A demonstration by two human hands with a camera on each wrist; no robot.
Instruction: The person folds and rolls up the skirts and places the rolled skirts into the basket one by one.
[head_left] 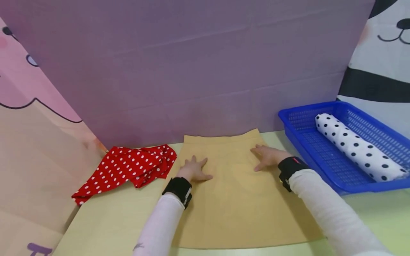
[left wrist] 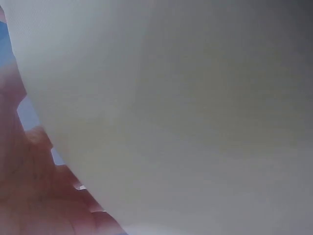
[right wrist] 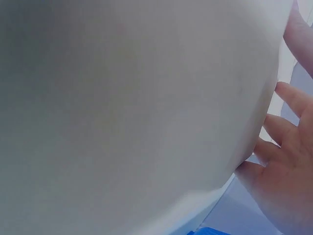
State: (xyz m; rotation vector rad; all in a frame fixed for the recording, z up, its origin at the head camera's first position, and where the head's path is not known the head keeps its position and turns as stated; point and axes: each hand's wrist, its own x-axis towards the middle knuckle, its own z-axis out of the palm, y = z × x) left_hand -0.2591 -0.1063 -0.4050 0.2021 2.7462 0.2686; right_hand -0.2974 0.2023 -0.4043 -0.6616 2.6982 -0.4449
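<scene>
Left hand [head_left: 194, 170] and right hand [head_left: 269, 157] are resting, fingers spread, on tan rectangular fabric [head_left: 237, 202] beneath. Even pressure should be limiting creases.

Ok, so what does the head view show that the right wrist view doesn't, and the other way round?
Only the head view shows the left hand, red polka-dot cloth and black-dotted white roll. Only the right wrist view shows the palm side of the right hand. Both show that hand and, it seems, the tan cloth, a pale expanse filling most of the wrist frame, and the blue basket, just a sliver there.
</scene>
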